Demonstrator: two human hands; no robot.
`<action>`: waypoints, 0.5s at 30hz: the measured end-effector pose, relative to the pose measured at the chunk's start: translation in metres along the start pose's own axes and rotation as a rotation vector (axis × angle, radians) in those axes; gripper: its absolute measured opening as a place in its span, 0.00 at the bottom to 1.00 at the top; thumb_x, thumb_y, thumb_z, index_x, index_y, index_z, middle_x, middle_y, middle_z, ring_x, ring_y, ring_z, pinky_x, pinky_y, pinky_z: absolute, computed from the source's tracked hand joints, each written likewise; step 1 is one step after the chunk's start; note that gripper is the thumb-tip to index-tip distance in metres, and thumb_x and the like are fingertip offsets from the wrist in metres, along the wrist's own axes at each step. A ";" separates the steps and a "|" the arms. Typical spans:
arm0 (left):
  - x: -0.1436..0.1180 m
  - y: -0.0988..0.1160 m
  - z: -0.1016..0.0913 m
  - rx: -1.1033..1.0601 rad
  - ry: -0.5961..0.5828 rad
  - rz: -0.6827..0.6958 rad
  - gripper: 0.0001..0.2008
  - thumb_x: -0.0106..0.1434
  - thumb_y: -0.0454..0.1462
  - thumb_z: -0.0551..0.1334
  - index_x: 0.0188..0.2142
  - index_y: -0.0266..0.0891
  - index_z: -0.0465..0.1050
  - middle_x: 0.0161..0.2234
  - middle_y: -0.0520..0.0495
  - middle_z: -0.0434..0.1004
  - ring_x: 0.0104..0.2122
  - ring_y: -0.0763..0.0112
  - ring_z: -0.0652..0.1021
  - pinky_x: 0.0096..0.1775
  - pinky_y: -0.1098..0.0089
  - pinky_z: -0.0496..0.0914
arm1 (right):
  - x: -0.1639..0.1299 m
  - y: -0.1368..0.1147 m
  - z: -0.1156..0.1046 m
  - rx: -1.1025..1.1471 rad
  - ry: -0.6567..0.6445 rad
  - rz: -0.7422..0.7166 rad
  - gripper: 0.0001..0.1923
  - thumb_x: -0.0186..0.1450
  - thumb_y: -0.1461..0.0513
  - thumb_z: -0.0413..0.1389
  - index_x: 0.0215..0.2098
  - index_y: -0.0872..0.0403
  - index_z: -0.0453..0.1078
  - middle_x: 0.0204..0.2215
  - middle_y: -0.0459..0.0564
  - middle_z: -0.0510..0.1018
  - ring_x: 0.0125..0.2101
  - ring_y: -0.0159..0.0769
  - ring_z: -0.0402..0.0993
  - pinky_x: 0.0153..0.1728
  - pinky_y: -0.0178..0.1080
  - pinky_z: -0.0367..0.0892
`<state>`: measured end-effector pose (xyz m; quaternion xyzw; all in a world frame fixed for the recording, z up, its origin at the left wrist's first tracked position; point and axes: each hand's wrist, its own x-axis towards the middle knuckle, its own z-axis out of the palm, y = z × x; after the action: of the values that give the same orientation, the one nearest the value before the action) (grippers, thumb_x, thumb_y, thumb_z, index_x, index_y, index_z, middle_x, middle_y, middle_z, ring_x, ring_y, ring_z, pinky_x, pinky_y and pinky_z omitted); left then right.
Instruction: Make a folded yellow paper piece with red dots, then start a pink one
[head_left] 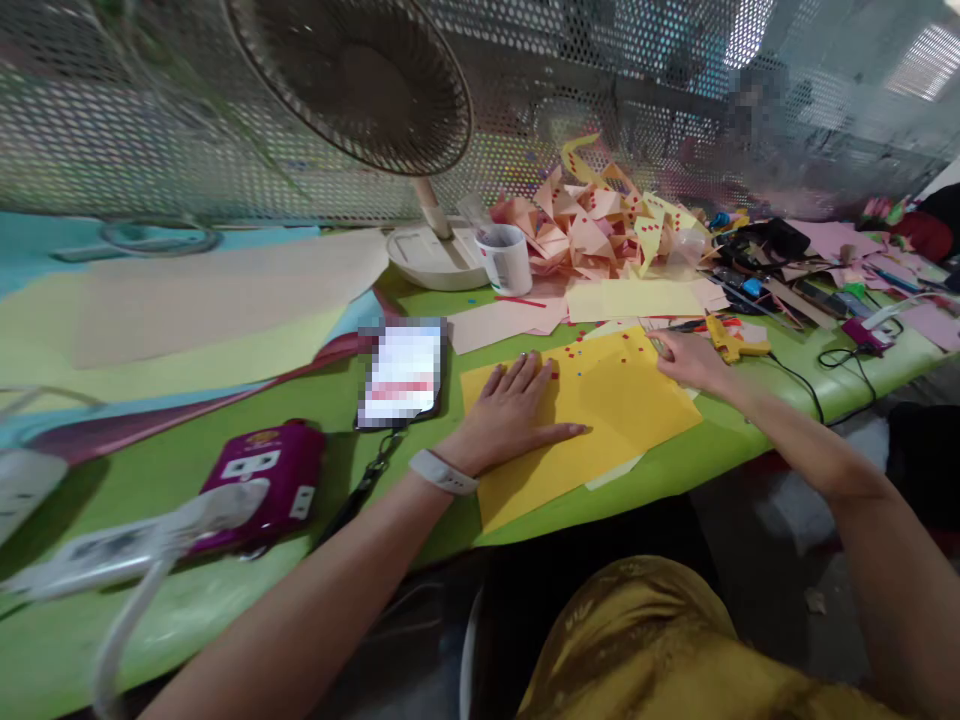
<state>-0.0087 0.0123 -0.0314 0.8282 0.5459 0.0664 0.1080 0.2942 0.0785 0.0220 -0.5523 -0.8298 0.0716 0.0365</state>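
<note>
A sheet of yellow paper (600,430) lies on the green-covered table, with small red and blue dots scattered near its far edge. My left hand (514,410) rests flat on the sheet's left part, fingers spread. At its far right corner my right hand (682,360) is closed in a pinch, its fingers pointing left. Something thin and greyish shows at those fingertips, too small to name. A paler sheet peeks out from under the yellow paper's near edge. Just right of my right hand lies a yellow glue gun (731,342) with a black cord.
A fan (442,250) and a white cup (505,260) stand behind. Folded pink and yellow paper pieces (592,235) are heaped against the perforated metal screen. A phone (401,375), a purple power socket block (262,480) and large paper sheets (225,300) are on the left.
</note>
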 end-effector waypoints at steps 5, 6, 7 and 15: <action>0.003 0.004 -0.003 0.001 -0.008 -0.025 0.53 0.60 0.68 0.51 0.71 0.32 0.47 0.72 0.32 0.45 0.71 0.48 0.47 0.68 0.49 0.42 | 0.000 -0.005 0.001 -0.103 -0.012 0.030 0.23 0.64 0.61 0.52 0.57 0.56 0.73 0.38 0.54 0.83 0.38 0.43 0.78 0.37 0.37 0.63; 0.003 0.004 -0.003 -0.001 0.000 -0.019 0.53 0.60 0.68 0.51 0.71 0.33 0.48 0.72 0.33 0.45 0.71 0.48 0.48 0.68 0.49 0.42 | 0.001 -0.007 0.000 -0.118 0.000 0.043 0.23 0.65 0.59 0.52 0.56 0.56 0.74 0.39 0.55 0.83 0.39 0.44 0.78 0.37 0.38 0.63; 0.003 0.005 -0.003 -0.003 0.010 -0.014 0.52 0.60 0.67 0.52 0.71 0.34 0.48 0.72 0.33 0.46 0.71 0.48 0.48 0.68 0.49 0.43 | 0.003 -0.009 0.000 -0.126 0.015 0.050 0.22 0.66 0.58 0.52 0.55 0.56 0.74 0.40 0.55 0.83 0.40 0.45 0.78 0.37 0.38 0.63; 0.002 0.005 0.003 -0.016 0.100 0.020 0.49 0.60 0.67 0.53 0.69 0.36 0.54 0.70 0.32 0.53 0.70 0.45 0.53 0.67 0.48 0.46 | 0.052 -0.079 -0.004 0.012 0.193 -0.326 0.19 0.68 0.62 0.53 0.55 0.57 0.72 0.48 0.56 0.80 0.44 0.40 0.76 0.43 0.38 0.66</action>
<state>-0.0027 0.0118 -0.0326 0.8285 0.5417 0.1131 0.0864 0.2026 0.0972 0.0377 -0.4147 -0.9004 0.0161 0.1304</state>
